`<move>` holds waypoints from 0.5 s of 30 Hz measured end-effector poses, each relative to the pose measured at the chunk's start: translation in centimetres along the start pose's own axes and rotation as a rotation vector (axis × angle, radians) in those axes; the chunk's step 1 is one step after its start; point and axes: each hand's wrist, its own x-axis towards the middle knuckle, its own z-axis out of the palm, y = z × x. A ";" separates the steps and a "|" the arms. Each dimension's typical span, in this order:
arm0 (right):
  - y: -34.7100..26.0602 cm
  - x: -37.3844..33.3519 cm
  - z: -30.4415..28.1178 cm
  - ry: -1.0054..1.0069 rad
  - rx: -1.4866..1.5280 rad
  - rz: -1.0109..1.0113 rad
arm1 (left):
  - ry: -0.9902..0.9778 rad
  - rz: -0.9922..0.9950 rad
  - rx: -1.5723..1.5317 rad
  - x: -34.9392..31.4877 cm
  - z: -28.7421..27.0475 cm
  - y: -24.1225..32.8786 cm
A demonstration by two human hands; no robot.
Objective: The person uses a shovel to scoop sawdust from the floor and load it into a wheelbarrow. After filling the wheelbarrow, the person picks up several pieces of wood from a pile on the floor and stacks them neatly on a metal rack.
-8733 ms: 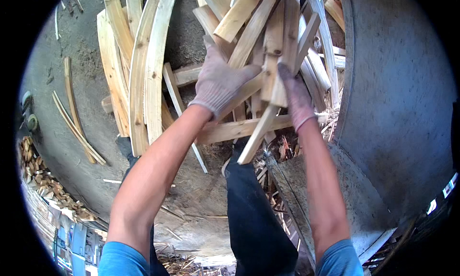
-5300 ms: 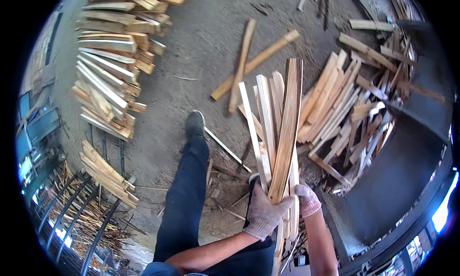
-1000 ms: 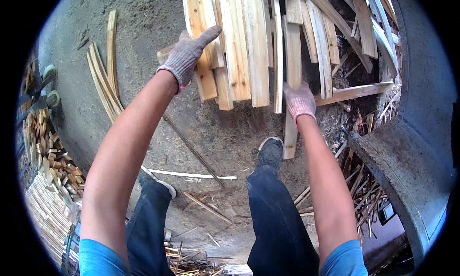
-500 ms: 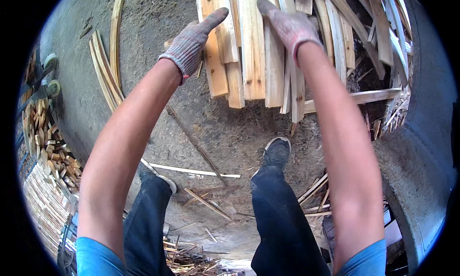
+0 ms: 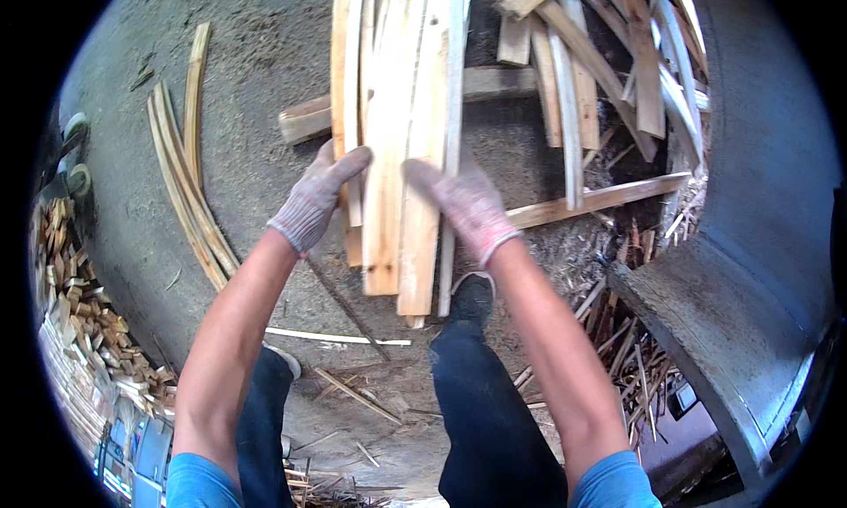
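My short blue sleeves are nearest me, then my dark trousers. A thin white wooden strip lies on the brown dirt floor just past them. Beyond it, my left grip, gloved in greyish knit, is curled part-way round the left side of a bundle of long, pale yellow wooden boards. My right grip, in a soiled pinkish glove (a little blurred, its fingers mostly hidden), is bent against the right side, thumb lying across the boards. I have the bundle between the two, in front of me, its near ends uneven and the rightmost beside my dark shoe. Farther out, a squared brown timber runs crosswise beneath the bundle. Slender curved slats lie off to the left; a jumbled heap of weathered boards lies to the right, near a large grey metal panel.
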 end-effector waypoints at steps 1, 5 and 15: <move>0.7 1.3 -1.0 -0.007 0.018 -0.007 | 0.025 0.043 0.098 0.9 0.3 -0.2; 0.1 4.5 -2.4 -0.051 0.453 -0.009 | -0.018 -0.023 -0.200 1.9 0.7 -0.4; 1.9 -5.9 1.3 -0.221 0.634 0.320 | -0.005 -0.042 -0.112 -9.9 0.8 -2.8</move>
